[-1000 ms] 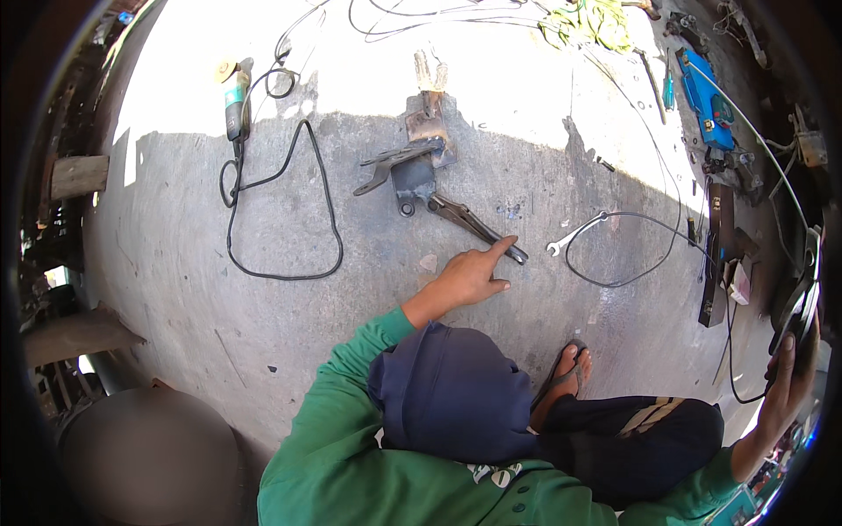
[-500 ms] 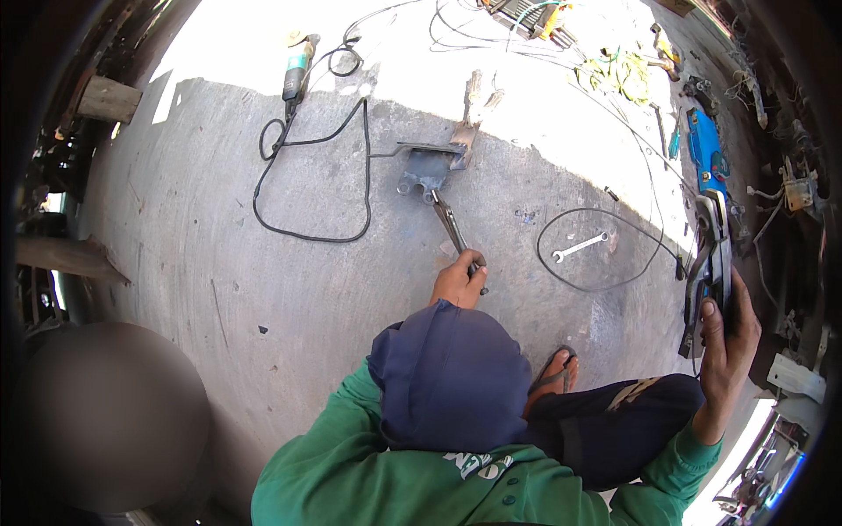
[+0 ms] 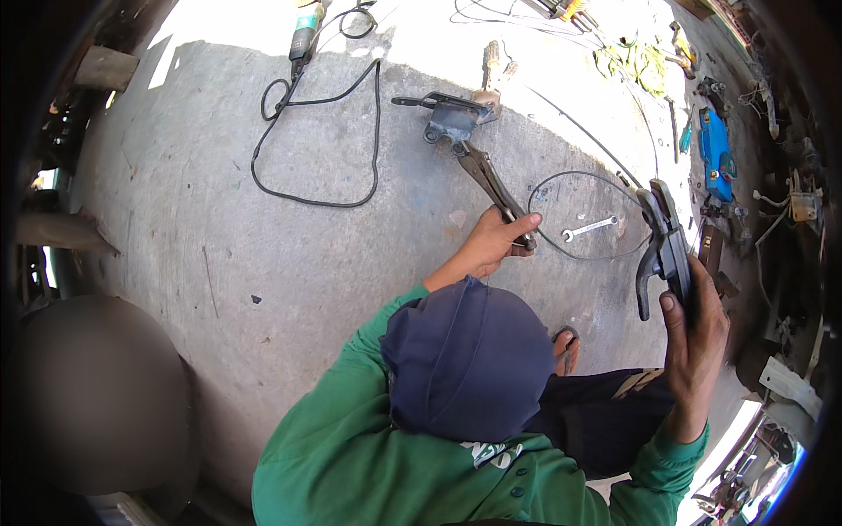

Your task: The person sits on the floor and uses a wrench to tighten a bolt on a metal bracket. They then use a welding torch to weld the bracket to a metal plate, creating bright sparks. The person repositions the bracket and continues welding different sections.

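Observation:
My left hand (image 3: 495,241) is closed around the handles of long metal pliers (image 3: 489,182). At their far end is a dark metal bracket (image 3: 453,121) with rounded tube-like ends and a flat plate along its top. Against the bracket's right side sits a rusty metal piece (image 3: 488,98). On the right, my right hand (image 3: 699,320) wraps round a black welding electrode holder (image 3: 671,254) with a curved lever. A thin welding rod (image 3: 583,134) seems to run from its jaws toward the bracket, its tip short of it.
An open-end wrench (image 3: 590,229) lies inside a thin cable loop between my hands. An angle grinder (image 3: 303,39) with a looped black cord (image 3: 373,149) is at the far left. Beyond the right hand rests a blue case (image 3: 715,153). Dark blue cloth (image 3: 465,368) fills the lower middle.
The view has shifted. My left hand has swung the pliers and tilted the bracket, showing more of its top plate. My right hand has brought the electrode holder left, away from the blue case.

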`<state>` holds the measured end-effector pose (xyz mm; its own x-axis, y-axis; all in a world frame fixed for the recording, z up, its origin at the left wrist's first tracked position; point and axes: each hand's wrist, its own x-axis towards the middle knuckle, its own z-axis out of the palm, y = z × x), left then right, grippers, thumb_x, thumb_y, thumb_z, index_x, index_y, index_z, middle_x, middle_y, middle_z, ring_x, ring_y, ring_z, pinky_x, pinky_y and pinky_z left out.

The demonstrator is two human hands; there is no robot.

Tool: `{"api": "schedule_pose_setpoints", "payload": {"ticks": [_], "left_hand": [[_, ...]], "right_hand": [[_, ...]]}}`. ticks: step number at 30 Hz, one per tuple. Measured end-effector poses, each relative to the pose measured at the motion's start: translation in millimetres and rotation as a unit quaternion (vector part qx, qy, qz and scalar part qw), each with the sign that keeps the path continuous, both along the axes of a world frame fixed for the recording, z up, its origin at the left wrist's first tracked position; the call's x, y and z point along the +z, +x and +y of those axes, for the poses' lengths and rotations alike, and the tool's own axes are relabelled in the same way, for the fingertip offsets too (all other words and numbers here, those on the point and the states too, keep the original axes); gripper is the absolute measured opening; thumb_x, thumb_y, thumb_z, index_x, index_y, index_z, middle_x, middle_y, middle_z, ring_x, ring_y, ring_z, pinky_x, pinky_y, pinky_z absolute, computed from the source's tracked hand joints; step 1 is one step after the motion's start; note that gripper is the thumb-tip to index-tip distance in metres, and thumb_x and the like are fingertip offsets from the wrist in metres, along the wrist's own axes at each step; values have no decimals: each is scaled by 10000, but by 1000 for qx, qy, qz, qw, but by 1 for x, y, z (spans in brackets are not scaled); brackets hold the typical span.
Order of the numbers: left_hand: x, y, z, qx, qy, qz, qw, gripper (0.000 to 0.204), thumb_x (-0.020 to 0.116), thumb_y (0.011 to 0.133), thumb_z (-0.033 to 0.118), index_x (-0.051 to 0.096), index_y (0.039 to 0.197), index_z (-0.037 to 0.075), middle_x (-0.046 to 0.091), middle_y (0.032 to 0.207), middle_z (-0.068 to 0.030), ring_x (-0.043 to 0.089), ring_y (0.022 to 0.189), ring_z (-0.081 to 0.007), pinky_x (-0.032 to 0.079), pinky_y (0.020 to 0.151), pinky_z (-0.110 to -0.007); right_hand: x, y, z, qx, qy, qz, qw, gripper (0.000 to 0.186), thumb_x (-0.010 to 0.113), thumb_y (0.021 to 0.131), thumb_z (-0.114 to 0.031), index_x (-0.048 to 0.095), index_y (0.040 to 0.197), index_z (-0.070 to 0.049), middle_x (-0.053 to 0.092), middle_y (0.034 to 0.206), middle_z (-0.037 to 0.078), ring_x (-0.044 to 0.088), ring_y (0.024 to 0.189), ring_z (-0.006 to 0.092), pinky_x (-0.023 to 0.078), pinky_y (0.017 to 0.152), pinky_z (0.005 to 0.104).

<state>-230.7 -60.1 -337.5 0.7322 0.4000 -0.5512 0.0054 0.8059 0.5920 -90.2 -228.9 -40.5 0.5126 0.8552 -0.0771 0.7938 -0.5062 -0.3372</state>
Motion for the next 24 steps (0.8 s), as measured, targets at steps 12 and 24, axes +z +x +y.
{"api": "schedule_pose_setpoints", "payload": {"ticks": [12, 24], "left_hand": [[-23, 68, -32, 87, -54, -63, 993, 332, 800, 947, 263, 580, 1077, 51, 698, 934, -89, 749, 834, -201, 623, 657, -314], [-32, 93, -29, 90, -125, -93, 984, 333, 758, 973, 223, 554, 1169, 47, 679, 1043, -65, 716, 856, -192, 585, 685, -348]], "right_hand": [[-32, -33, 39, -8, 3, 73, 997, 542, 613, 995, -67, 474, 1516, -13, 665, 1246, 303, 678, 1155, 447, 521, 983, 467], [-63, -44, 55, -49, 28, 81, 995, 553, 602, 1015, -74, 449, 1543, -14, 660, 1268, 311, 670, 1166, 465, 534, 974, 484]]}}
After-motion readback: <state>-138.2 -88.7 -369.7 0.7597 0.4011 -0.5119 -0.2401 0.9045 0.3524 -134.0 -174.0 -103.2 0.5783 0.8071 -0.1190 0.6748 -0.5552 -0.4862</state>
